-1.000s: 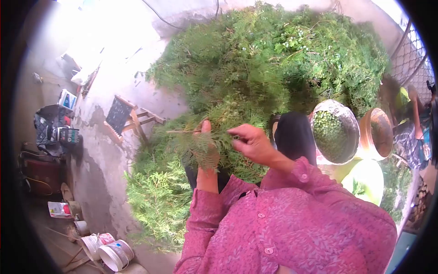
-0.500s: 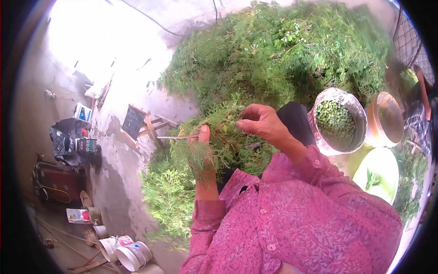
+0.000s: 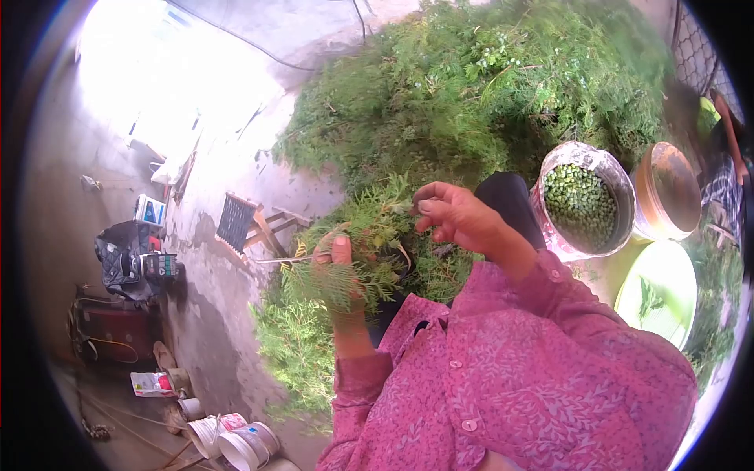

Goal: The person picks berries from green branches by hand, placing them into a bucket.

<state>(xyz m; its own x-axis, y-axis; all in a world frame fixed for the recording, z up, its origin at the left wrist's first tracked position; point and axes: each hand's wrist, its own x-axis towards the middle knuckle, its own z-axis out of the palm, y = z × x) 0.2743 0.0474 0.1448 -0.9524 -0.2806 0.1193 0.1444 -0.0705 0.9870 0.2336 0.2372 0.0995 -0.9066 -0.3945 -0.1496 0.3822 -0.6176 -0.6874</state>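
My left hand [image 3: 339, 271] is closed round a leafy green branch [image 3: 377, 228], thumb up, and the branch's stem sticks out to the left. Its feathery leaves hang over my fingers and wrist. Just right of the branch is my right hand [image 3: 455, 212], its fingers curled with thumb and fingertip close together at the leaves; whatever they pinch is too small to make out. A bucket [image 3: 542, 192] holding many small green pieces [image 3: 580, 200] stands to the right of that hand.
A large heap of green branches [image 3: 471, 94] lies ahead. Right of the bucket are a second bucket [image 3: 667, 192] and a pale green basin [image 3: 675, 294]. A small wooden stool [image 3: 239, 224] stands left. Another person's arm [image 3: 730, 133] shows at the far right.
My right hand's fingers have curled more and sit slightly apart from the branch. My left hand has moved slightly down and left with the branch. The whole view has shifted a little.
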